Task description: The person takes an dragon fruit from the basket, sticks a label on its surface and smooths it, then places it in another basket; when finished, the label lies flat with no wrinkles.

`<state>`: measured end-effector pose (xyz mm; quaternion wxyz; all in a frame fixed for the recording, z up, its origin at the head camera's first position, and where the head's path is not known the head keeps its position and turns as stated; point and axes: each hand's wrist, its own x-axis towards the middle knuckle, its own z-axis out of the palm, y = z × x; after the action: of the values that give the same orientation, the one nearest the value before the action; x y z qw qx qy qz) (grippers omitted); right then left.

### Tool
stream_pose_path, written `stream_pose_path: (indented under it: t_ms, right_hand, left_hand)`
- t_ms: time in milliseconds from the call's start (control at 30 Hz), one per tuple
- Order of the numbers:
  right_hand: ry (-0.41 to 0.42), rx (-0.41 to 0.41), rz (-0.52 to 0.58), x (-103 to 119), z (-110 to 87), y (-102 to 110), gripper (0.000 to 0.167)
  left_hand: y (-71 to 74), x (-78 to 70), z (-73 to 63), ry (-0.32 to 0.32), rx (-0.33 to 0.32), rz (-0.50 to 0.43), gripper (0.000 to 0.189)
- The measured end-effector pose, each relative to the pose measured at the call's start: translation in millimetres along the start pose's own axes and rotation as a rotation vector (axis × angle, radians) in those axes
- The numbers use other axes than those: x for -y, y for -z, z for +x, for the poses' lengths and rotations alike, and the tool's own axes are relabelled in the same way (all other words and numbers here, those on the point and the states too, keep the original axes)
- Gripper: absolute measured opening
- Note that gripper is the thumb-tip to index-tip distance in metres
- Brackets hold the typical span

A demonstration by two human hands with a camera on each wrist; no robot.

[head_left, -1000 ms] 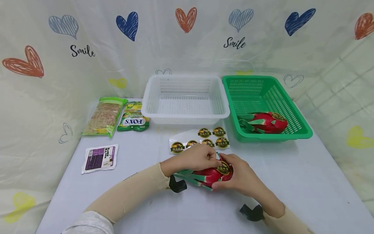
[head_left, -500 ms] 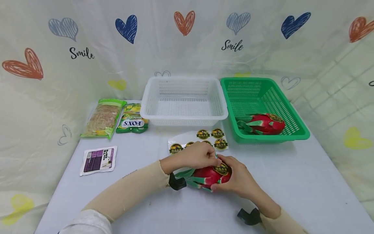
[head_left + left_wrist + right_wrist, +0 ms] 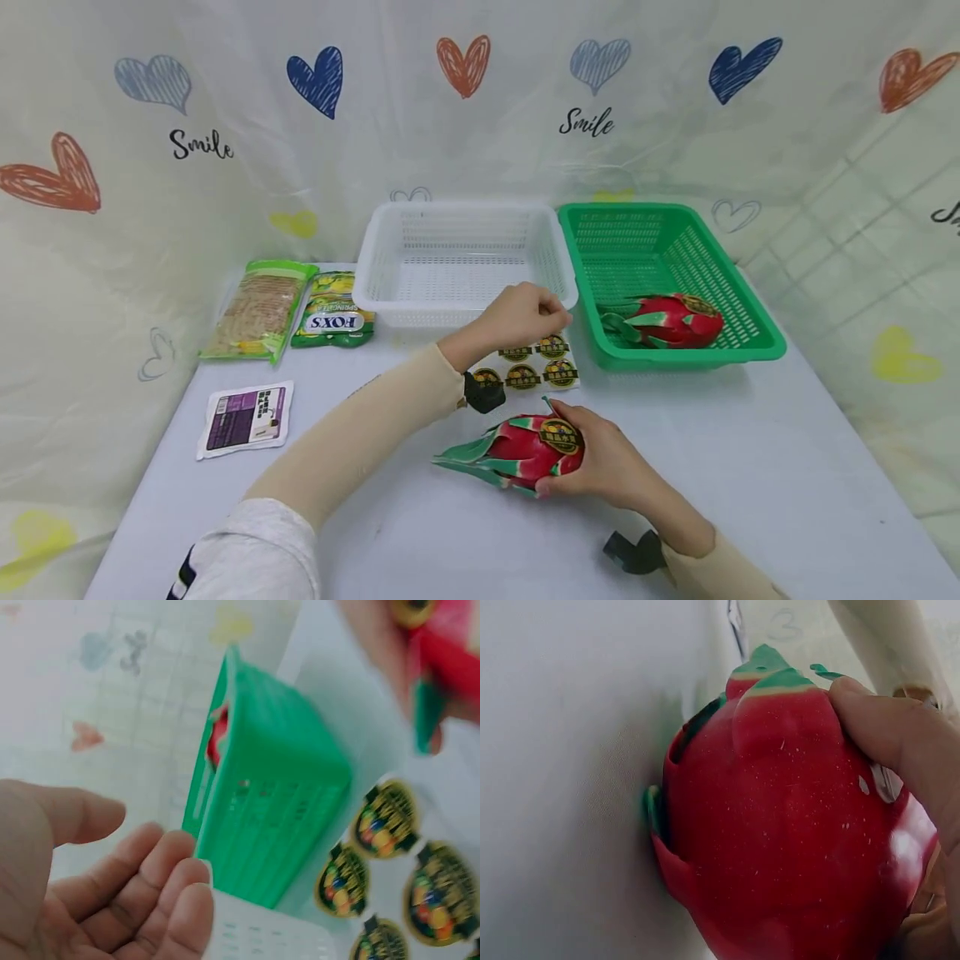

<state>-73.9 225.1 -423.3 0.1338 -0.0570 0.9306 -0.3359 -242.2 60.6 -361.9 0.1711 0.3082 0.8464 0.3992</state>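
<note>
My right hand [image 3: 611,458] grips the round end of a red dragon fruit [image 3: 517,454] with green-tipped scales, low over the table. A black-and-gold fruit sticker [image 3: 560,436] is on its upper side. Up close in the right wrist view, the thumb presses against the dragon fruit's red skin [image 3: 780,802]. My left hand [image 3: 517,317] hovers above a white sheet of the same round stickers [image 3: 542,367], by the front of the white basket. In the left wrist view its fingers are loosely bent, apart from the thumb, with nothing between them.
A green basket [image 3: 690,361] at the back right holds another dragon fruit [image 3: 678,321] bearing a sticker. Beside it stands a white basket [image 3: 420,310]. On the left lie a green-edged food pack [image 3: 258,308], a FOX'S bag [image 3: 333,312] and a purple-and-white sachet [image 3: 247,418].
My left hand has left the dragon fruit's sticker and moved up and away, over the sticker sheet. My right hand keeps its grip. The head view has tilted slightly.
</note>
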Motion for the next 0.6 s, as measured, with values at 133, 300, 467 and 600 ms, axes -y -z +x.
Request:
stream_pose_path:
  t_ms: [133, 300, 467, 600]
  right_hand:
    - [-0.025, -0.016, 0.021, -1, 0.2, -3, 0.112]
    - [-0.033, -0.037, 0.024, -2, -1.1, -4, 0.110]
    - [-0.024, -0.064, 0.018, -5, -7.4, 3, 0.110]
    - [0.001, -0.090, 0.018, -9, -15.1, 16, 0.108]
  left_hand:
    - [7.0, 0.7, 20.0, 0.045, -0.082, -0.019, 0.031]
    - [8.3, 3.6, 43.2, 0.075, -0.140, 0.007, 0.035]
    - [6.2, 3.6, 61.5, 0.089, -0.164, 0.069, 0.027]
    - [1.9, 1.3, 76.2, 0.111, -0.179, 0.094, 0.056]
